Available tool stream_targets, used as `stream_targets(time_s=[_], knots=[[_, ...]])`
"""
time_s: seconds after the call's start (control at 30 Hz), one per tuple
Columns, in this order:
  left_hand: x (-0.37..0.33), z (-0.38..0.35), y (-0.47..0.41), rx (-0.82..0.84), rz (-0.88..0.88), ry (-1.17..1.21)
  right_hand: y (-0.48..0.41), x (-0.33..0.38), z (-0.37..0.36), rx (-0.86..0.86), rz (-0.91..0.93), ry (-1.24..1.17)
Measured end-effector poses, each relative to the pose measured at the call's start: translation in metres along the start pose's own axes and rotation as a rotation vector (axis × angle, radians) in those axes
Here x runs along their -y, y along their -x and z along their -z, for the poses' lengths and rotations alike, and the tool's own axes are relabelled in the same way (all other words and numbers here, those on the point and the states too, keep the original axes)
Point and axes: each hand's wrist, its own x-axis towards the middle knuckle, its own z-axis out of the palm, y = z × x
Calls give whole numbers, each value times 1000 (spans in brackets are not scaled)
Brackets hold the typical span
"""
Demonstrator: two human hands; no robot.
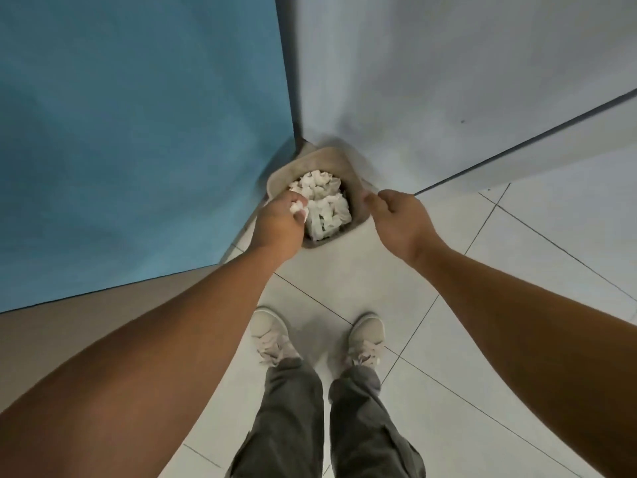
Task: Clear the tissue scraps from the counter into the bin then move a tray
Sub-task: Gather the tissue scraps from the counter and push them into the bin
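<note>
A small beige bin (319,158) stands on the floor in a corner, between a blue panel and a pale wall. It holds a heap of white tissue scraps (324,205). My left hand (279,222) hangs over the bin's left rim, fingers closed around a few white tissue scraps (298,208). My right hand (401,219) is at the bin's right rim, with thumb and fingers pinched together near the edge; whether it touches the rim is unclear. No counter or tray is in view.
The blue panel (138,132) rises at the left, with a tan surface (86,322) below it. The pale wall (431,81) and a white cabinet base (551,143) stand at the right. My two shoes (272,339) rest on white floor tiles (517,270).
</note>
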Motion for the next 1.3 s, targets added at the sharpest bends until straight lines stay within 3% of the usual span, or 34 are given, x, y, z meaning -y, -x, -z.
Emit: stream_targets(time_s=[0.1,0.23,0.47,0.77,1.1,1.3], knots=[[20,-26,-29,19,44,-15,-17,-29,-22,18,-142,-221],[28,-49,-56,34,68,-4,-33,-58,-42,-2,-196,-316],[15,-60,-84,134,10,50,-47,-76,-59,4,-148,-253],[30,-25,-85,-4,-27,19,-91,-40,-61,-76,9,-151],[61,-9,-69,-73,-85,-48,-127,-27,-109,80,27,53],[35,6,-39,-75,-128,-45,-94,-22,-83,82,98,148]])
